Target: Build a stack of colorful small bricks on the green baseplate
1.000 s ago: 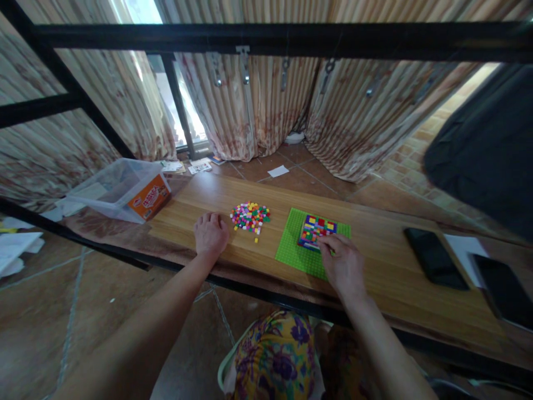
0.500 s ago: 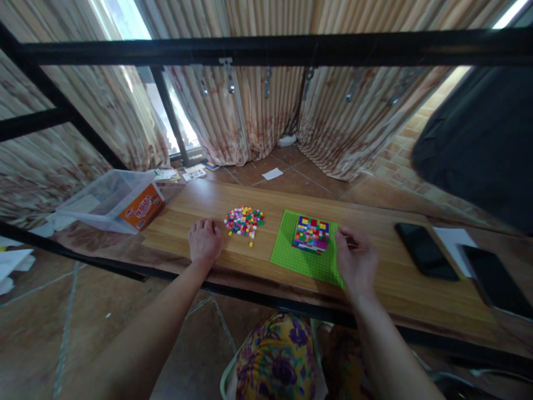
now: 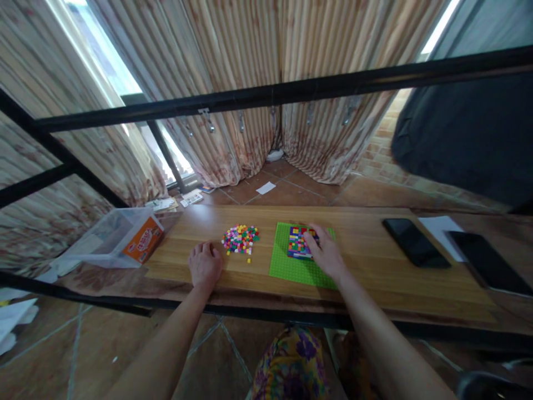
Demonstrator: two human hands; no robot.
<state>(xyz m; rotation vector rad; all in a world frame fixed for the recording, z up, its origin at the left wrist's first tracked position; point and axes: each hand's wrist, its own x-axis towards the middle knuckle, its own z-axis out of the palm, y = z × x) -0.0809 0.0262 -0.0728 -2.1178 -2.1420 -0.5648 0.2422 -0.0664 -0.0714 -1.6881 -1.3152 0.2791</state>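
A multicoloured block of toy building bricks stands on a green studded baseplate. My right hand reaches over the block's right side. Its thumb and forefinger are drawn together at the top, covering part of it; whatever is between the fingertips is hidden. On the wooden table left of the baseplate lies a loose pile of small coloured bricks, with a single yellow brick in front. My left hand rests knuckles up on the table just left of the pile, fingers curled under.
A clear plastic bin with an orange label stands at the table's left end. To the right lie a black phone, a white paper and another dark device. A black metal bar crosses beyond the table.
My right hand has moved left from the baseplate's right edge onto the brick block. My left hand stays by the pile. The camera view has shifted and tilted.
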